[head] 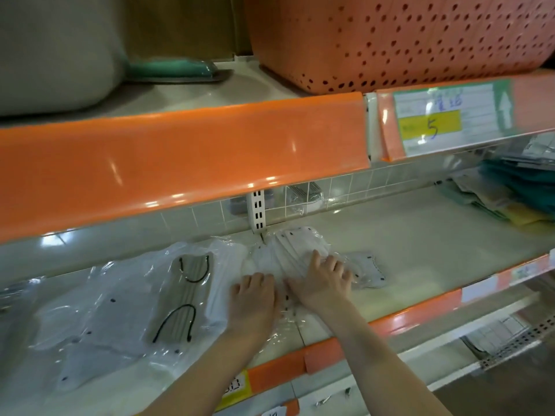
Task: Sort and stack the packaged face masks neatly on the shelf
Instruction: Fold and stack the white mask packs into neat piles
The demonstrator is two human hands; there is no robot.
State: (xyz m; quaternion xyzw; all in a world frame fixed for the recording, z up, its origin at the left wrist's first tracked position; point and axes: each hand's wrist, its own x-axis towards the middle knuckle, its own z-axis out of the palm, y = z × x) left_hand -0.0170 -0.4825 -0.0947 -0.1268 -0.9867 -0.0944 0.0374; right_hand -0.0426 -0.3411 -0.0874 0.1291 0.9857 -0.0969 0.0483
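Note:
Clear plastic packs of face masks lie spread on the cream shelf [405, 235]. A fanned pile of white mask packs [288, 247] sits at the middle. My left hand [253, 298] rests on its near left part, knuckles bent. My right hand [322, 280] lies flat on the pile with fingers spread. A white mask pack [368, 270] lies just right of my right hand. To the left are a beige mask pack with black ear loops [183, 298] and a grey mask pack [99, 322].
An orange shelf edge [180, 163] overhangs above, carrying a price label [441, 118]. An orange perforated basket [405, 34] stands on the upper shelf. Green and yellow packs [516, 190] are heaped at the far right. A slotted upright [256, 211] stands behind the pile.

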